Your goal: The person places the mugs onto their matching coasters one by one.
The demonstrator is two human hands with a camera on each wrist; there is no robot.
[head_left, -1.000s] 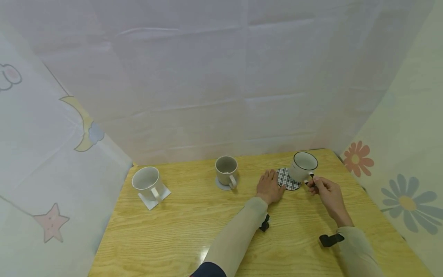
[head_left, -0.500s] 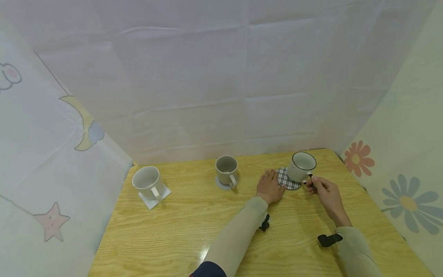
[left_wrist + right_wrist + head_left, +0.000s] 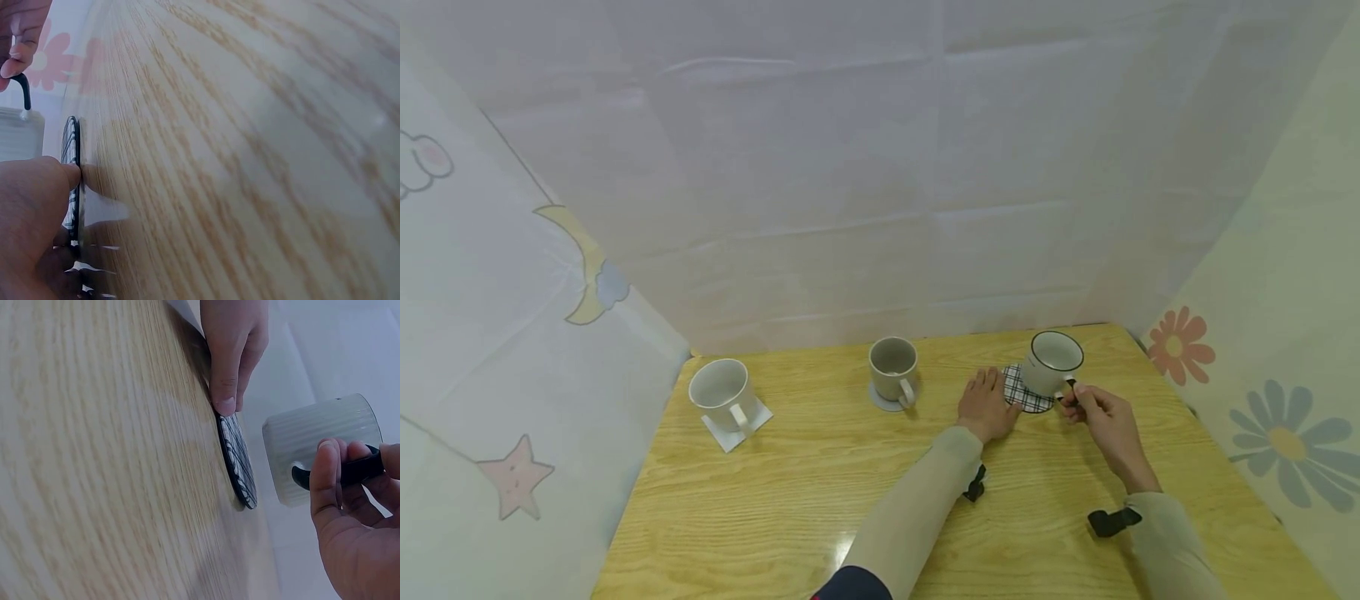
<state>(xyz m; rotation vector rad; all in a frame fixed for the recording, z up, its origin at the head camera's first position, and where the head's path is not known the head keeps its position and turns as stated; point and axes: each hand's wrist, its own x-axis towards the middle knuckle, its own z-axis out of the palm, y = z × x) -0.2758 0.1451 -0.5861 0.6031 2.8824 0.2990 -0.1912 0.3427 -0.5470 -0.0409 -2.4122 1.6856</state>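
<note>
My right hand (image 3: 1108, 425) grips the black handle of a white ribbed mug (image 3: 300, 447) with a dark rim. In the right wrist view, a gap shows between the mug's base and a round black-and-white checked coaster (image 3: 237, 456). From the head view the mug overlaps the coaster's right part. My left hand (image 3: 987, 407) rests on the table at the coaster's left side, fingers stretched out. Its thumb (image 3: 74, 175) touches the coaster's edge in the left wrist view.
A grey mug (image 3: 892, 358) stands on a round grey coaster (image 3: 880, 402) left of my hands. Farther left, a white mug (image 3: 718, 385) sits on a square white coaster (image 3: 727, 440). Fabric walls (image 3: 820, 208) enclose the wooden table (image 3: 760, 508) at the back and sides.
The mug in my right hand has shifted slightly left and lower over the checked coaster. My left hand stays at the coaster's edge.
</note>
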